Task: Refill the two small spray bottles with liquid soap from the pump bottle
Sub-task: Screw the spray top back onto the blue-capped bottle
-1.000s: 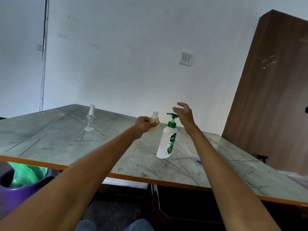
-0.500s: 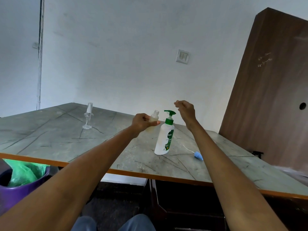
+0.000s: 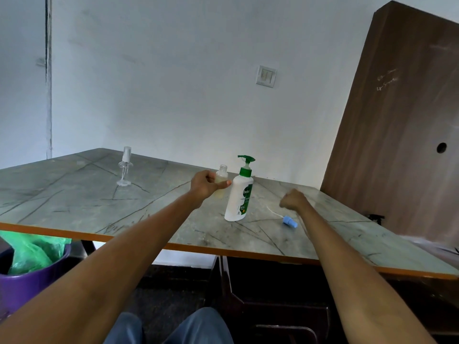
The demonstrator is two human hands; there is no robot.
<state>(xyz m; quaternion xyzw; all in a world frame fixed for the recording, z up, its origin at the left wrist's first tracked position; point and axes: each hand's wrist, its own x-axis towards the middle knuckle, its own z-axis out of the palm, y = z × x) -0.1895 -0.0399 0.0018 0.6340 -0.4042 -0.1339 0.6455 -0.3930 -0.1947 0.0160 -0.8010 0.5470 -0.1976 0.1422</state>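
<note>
My left hand (image 3: 205,186) grips a small open spray bottle (image 3: 221,176) with pale liquid in it, held just left of the pump bottle. The white pump bottle (image 3: 239,197) with a green pump head stands upright on the table. My right hand (image 3: 293,199) hovers to its right, fingers curled and holding nothing. Below that hand a blue spray cap (image 3: 289,221) with its thin white tube lies on the table. A second, clear spray bottle (image 3: 125,167) with its cap on stands far left.
The grey marble-pattern table (image 3: 74,202) has an orange front edge. A purple bin (image 3: 29,276) with a green bag sits at lower left. A brown wooden panel (image 3: 402,135) leans at the right. A dark chair frame is under the table.
My right hand has dropped from above the pump head down to the right, toward the blue cap, and its fingers have curled. My left hand still holds the small bottle.
</note>
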